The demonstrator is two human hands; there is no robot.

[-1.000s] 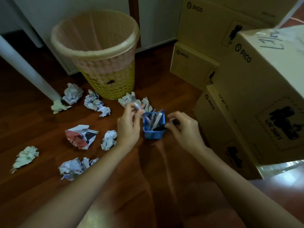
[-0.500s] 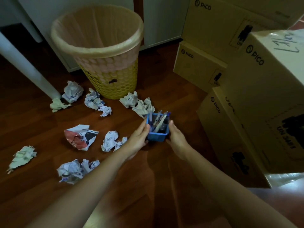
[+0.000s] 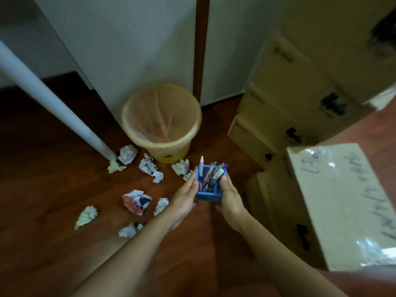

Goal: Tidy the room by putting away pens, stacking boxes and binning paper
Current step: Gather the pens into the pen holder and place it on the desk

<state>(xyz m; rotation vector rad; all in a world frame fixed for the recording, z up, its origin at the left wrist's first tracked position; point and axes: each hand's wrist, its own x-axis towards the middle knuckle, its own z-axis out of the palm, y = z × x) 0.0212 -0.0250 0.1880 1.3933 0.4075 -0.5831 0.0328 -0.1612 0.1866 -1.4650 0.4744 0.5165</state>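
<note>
At the upper left of the frame a white table leg (image 3: 53,103) is slanting down to the wooden floor (image 3: 42,189), and crumpled paper balls (image 3: 128,154) are lying scattered around its foot and across the lower left. Just right of them, at centre frame, a yellow bin (image 3: 161,123) lined with a pale bag is standing open-mouthed, with nothing visible in it but the liner.

Below and right of the bin, the left hand (image 3: 184,195) is pressing its fairly straight fingers against the left wall of a small blue pen holder (image 3: 209,195), while the right hand (image 3: 230,198) is cupping the right wall, its thumb lying along that wall up to the rim. The holder is sitting upright between the two palms, apparently lifted clear of the floor. Both hands are equally near; the grip is a two-sided squeeze, so the holder's vertical axis has to be kept plumb during any carry. Pens (image 3: 212,174) are standing in it on end, leaning rightward, a white one sticking highest at the left corner. The holder looks rigid, square and light.

At the right of the frame, cardboard boxes (image 3: 278,116) are piled against the wall, and a taped box (image 3: 342,200) with handwriting is looming nearest the camera. The papers are not yet binned.
</note>
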